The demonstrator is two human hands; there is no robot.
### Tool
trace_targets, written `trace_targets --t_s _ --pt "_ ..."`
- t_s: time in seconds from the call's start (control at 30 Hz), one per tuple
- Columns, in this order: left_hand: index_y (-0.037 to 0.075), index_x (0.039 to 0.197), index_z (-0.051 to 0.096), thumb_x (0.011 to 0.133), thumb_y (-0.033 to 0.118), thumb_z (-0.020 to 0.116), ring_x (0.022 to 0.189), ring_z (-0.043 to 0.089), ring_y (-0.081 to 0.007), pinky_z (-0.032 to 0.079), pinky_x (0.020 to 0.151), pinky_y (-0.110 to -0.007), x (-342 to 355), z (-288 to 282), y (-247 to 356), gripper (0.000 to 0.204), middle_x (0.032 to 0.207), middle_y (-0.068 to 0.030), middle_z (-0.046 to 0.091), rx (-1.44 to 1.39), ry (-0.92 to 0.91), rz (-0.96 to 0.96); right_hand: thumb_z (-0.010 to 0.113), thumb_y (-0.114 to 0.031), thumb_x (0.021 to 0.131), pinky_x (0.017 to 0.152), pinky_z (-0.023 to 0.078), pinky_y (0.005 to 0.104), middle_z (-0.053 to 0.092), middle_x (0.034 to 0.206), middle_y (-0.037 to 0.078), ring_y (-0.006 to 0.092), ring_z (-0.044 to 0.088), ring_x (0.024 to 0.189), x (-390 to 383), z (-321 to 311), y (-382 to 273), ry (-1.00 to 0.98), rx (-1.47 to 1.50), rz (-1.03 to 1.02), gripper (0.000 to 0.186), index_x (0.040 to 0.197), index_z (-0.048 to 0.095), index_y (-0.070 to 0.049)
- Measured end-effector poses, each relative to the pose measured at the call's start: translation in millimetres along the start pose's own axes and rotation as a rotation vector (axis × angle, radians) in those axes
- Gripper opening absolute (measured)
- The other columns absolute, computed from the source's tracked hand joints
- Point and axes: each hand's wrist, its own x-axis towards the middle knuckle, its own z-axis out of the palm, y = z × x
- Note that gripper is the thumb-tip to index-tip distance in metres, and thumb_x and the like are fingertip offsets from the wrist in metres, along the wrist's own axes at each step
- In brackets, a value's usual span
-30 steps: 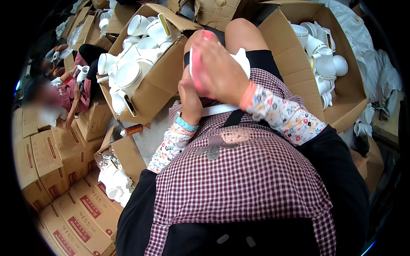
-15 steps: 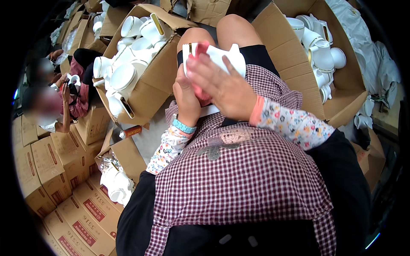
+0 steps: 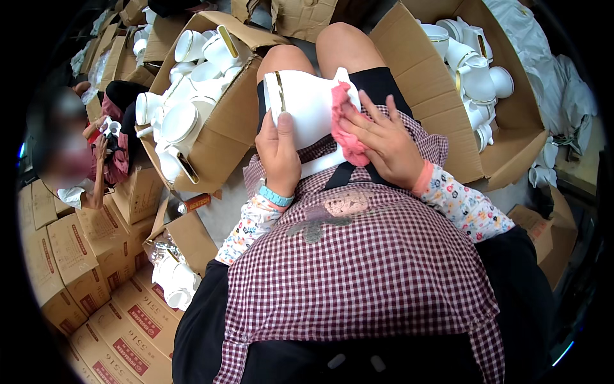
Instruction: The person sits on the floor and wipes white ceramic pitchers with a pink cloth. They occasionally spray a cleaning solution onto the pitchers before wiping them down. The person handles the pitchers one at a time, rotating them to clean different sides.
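Note:
A white jug (image 3: 306, 105) with a gold band near one end lies on its side across my lap. My left hand (image 3: 279, 150) is closed on its gold-banded end, thumb on top, the other fingers mostly hidden beneath. The jug's white handle (image 3: 323, 164) points toward my body. At the opposite end, my right hand (image 3: 387, 141) presses a pink cloth (image 3: 347, 125) against the white surface. Thumb and cloth meet there, while some of that hand's fingers are spread.
Open cartons of white jugs stand on both sides: a left carton (image 3: 220, 137) and a right carton (image 3: 422, 89). Sealed boxes (image 3: 70, 256) are stacked at lower left. A red can (image 3: 197, 203) lies near a smaller carton. Another person (image 3: 105, 147) handles a white piece at far left.
My right hand and the pink cloth have moved right along the jug, from its banded end to the opposite end. More of the jug's white side now shows.

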Motion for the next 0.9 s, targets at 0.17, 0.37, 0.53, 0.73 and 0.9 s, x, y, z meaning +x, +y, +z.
trace_targets --t_s 0.17,0.37,0.53,0.73,0.9 --pt "-0.008 0.111 0.056 0.102 0.028 0.044 0.072 0.052 -0.0101 0.043 0.065 -0.027 -0.4 -1.8 -0.2 0.039 0.082 -0.0058 0.063 0.161 -0.032 0.049 0.042 -0.019 0.093 0.111 0.020 0.0584 0.057 0.128 0.018 0.0413 0.039 0.132 86.5 18.2 39.5 0.123 0.200 0.123 0.041 0.132 0.055 -0.012" --pt "-0.006 0.111 0.057 0.100 0.026 0.047 0.073 0.060 -0.0130 0.047 0.066 -0.029 -7.8 1.7 -1.7 0.036 0.079 -0.0121 0.064 0.135 0.059 0.067 0.050 -0.014 0.088 0.110 0.020 0.0610 0.059 0.126 0.017 0.0406 0.039 0.132 31.9 2.0 -6.2 0.169 0.043 0.017 0.040 0.128 0.058 -0.010" --pt "-0.005 0.112 0.056 0.101 0.030 0.049 0.076 0.048 -0.0075 0.041 0.066 -0.024 -8.2 0.4 -0.6 0.038 0.085 -0.0021 0.059 0.257 -0.060 0.031 0.052 -0.015 0.087 0.108 0.021 0.0632 0.059 0.128 0.014 0.0384 0.038 0.133 36.5 4.7 -4.0 0.210 0.083 0.079 0.039 0.124 0.060 -0.006" --pt "-0.006 0.112 0.057 0.101 0.031 0.048 0.076 0.048 -0.0081 0.040 0.065 -0.024 -14.6 -6.7 -8.6 0.039 0.086 -0.0026 0.059 0.255 -0.033 0.029 0.047 -0.012 0.088 0.110 0.027 0.0514 0.059 0.125 0.016 0.0362 0.043 0.130 103.2 29.0 45.1 0.067 0.079 0.123 0.041 0.128 0.057 -0.007" --pt "-0.008 0.113 0.056 0.100 0.032 0.048 0.072 0.054 -0.0096 0.045 0.064 -0.026 -16.3 -11.3 -14.9 0.042 0.082 -0.0051 0.063 0.122 0.052 0.067 0.053 -0.011 0.084 0.103 0.036 0.0474 0.062 0.118 0.017 0.0346 0.052 0.118 39.0 2.6 -17.8 0.244 0.025 -0.029 0.037 0.119 0.060 -0.004"
